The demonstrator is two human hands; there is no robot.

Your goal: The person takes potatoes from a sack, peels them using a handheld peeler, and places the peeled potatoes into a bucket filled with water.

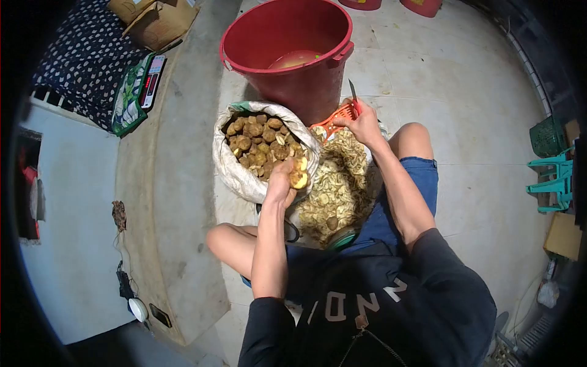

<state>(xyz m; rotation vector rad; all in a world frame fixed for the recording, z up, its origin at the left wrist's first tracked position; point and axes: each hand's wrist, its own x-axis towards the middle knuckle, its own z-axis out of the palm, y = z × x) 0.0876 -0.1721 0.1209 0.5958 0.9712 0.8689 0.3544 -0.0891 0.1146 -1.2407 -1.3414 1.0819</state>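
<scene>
My left hand point(281, 185) is closed around cut brown tubers with pale yellow flesh point(299, 175), over the near rim of a white woven sack point(227, 174). Brown, rough-skinned tubers point(257, 142) fill the sack. In my right hand point(365, 125) is a knife point(353, 92) with a red handle, its blade pointing up and away from me. An orange slotted plastic piece point(337, 118) sits against the fingers of that hand; I cannot tell whether they grip it. Between my legs lies a heap of pale peelings or slices point(333, 189), with a small brown tuber point(332, 222) on it.
A large red bucket point(293, 79) stands just beyond the sack, with some liquid inside. At the far right are turquoise plastic stools point(553, 183), a dark green basket point(547, 137) and a cardboard box point(563, 236). On the left ledge lie a scale point(153, 82) and a phone point(160, 315).
</scene>
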